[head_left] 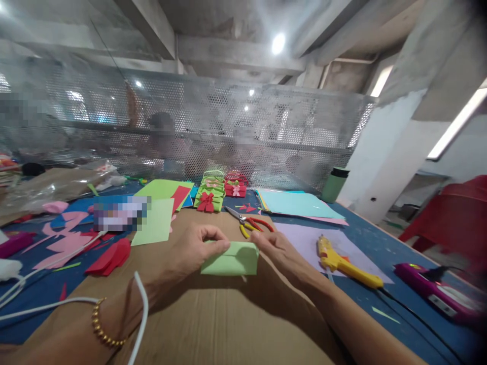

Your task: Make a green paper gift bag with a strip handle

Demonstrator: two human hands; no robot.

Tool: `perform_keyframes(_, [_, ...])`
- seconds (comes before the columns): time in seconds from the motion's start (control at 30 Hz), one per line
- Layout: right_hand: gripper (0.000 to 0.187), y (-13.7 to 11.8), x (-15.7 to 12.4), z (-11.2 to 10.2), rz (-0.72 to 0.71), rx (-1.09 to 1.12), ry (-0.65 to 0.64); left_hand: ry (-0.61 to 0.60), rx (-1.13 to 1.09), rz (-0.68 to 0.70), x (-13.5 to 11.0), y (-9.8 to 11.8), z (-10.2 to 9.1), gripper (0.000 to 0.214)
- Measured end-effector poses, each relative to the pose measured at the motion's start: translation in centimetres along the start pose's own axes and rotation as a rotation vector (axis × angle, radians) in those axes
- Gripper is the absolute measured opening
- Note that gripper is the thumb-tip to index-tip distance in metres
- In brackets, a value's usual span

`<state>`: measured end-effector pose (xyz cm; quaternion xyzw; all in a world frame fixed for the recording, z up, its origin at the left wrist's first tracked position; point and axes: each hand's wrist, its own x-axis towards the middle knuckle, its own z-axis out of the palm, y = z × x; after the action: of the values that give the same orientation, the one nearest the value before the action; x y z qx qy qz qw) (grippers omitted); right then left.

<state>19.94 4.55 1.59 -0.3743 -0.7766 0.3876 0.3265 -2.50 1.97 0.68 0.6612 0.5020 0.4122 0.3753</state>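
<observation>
A folded light green paper piece (231, 258) lies low over a brown cardboard sheet (213, 314). My left hand (198, 251) pinches its upper left edge, thumb and fingers closed on the fold. On the other side my right hand (276, 251) presses and grips the upper right corner with curled fingers. A gold bead bracelet (101, 329) circles my left wrist, and a white cable (142, 309) crosses that forearm.
Scissors with red and yellow handles (249, 222) lie just beyond my hands. A yellow glue gun (344, 263) rests at right on lilac paper (304, 238), a purple tool (437, 294) farther right. Small paper baskets (211, 195), coloured sheets (297, 204) and red cutouts (110, 257) cover the blue table. Behind stands a perforated metal screen (228, 132).
</observation>
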Motion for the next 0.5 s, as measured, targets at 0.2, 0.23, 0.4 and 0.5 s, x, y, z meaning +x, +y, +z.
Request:
perform_keyframes(0.2, [0.054, 1.3, 0.4, 0.8, -0.021, -0.022, 0.010, 0.042, 0.056, 0.025, -0.1, 0.6, 0.6, 0.021])
perform_keyframes(0.23, [0.052, 1.3, 0.3, 0.7, -0.025, -0.029, 0.021, 0.034, 0.048, 0.012, 0.0, 0.5, 0.7, 0.022])
perform_keyframes(0.4, [0.050, 1.2, 0.2, 0.2, -0.036, -0.054, 0.079, -0.015, -0.059, -0.047, 0.2, -0.1, 0.3, 0.031])
perform_keyframes(0.5, [0.051, 1.1, 0.3, 0.1, -0.055, -0.086, 0.089, 0.002, -0.087, -0.030, 0.1, 0.0, 0.1, 0.027])
